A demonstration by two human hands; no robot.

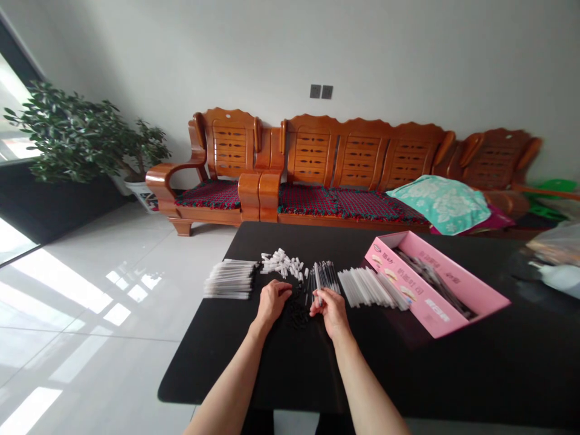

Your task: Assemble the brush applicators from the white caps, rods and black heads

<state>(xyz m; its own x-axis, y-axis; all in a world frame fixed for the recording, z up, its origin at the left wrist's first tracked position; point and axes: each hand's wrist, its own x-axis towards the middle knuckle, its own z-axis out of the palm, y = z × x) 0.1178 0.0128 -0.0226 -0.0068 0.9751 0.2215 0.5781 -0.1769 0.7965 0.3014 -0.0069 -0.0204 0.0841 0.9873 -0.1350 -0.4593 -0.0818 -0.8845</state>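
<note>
My right hand [332, 311] is closed around a slim, pale pen barrel [317, 277], which points away from me. Its fingertips are beside a row of dark, thin pen refills [333, 276]. My left hand [272, 302] has its fingers pinched together at the edge of a pile of small black pieces [298, 316]; whatever they hold is too small to make out. Just beyond lie many short white plugs [283, 263]. On the left is a neat stack of pens with pale barrels [229, 280]. Translucent empty tubes [369, 287] lie in a row to the right.
A pink box [403, 284] with dark sticks inside stands on the black table [290, 377], right of the tubes. A plastic bag [555, 248] rests at the far right. Behind the table is a wooden sofa [360, 151], and a potted plant [77, 136] stands at left.
</note>
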